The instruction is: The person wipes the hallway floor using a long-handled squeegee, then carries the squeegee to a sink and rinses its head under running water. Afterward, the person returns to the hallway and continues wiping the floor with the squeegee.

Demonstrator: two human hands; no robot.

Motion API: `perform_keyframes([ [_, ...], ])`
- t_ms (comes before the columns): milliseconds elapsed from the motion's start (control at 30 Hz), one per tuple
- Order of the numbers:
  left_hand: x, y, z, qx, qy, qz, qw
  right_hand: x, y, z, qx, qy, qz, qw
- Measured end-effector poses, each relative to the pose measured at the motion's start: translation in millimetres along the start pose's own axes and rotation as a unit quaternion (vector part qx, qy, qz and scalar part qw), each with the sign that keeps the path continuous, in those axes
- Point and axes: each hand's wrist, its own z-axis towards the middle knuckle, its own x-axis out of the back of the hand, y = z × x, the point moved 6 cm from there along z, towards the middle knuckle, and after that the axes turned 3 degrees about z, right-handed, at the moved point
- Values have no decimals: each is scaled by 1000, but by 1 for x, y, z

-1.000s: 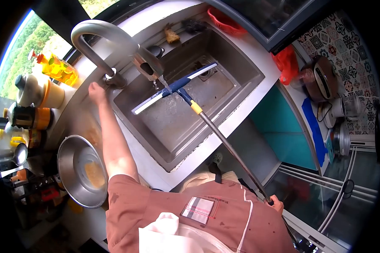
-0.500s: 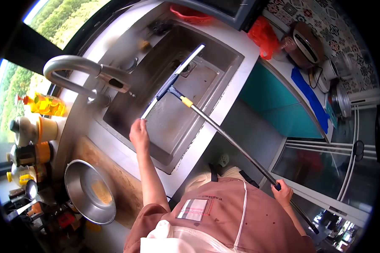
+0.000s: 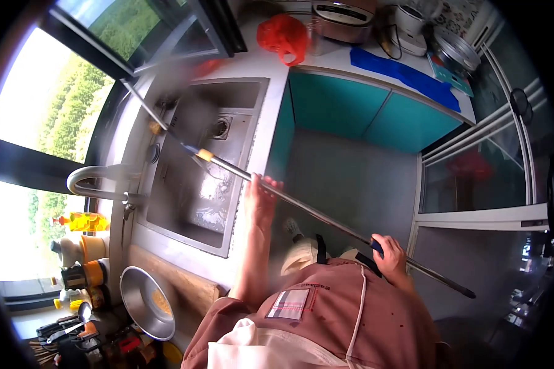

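Note:
A squeegee with a long metal pole [image 3: 317, 214] and a yellow collar [image 3: 205, 155] slants across the view. Its blade head [image 3: 146, 109] is raised over the far left side of the sink [image 3: 228, 243], near the window frame. My left hand [image 3: 263, 195] is closed round the pole just past the sink's front edge. Farther down, by the dark blue grip, my right hand [image 3: 389, 253] holds the same pole. The curved faucet [image 3: 101, 184] stands at the left of the sink; whether water runs from it cannot be made out.
An open window sash [image 3: 184, 31] hangs above the far counter. A red bag [image 3: 283, 38], a rice cooker [image 3: 343, 18] and blue cloth [image 3: 406, 77] lie along the back counter. At lower left are a metal basin [image 3: 148, 301], a wooden board [image 3: 175, 273] and several bottles.
My left hand has gone from the blade's end to the pole. The squeegee head has risen out of the sink toward the window. The view has turned, with the sink now farther left.

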Motion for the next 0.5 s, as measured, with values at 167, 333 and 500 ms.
perform_keyframes([
  [167,-55,56,-41,-206,-72,157,963,-8,103,-61,-115,-189,34,975],
  [333,-142,121,-97,-496,-98,674,539,-24,127,-95,-77,-87,222,968],
  [500,-128,123,-61,-309,-17,169,936,-33,118,-86,-23,-22,172,985],
])
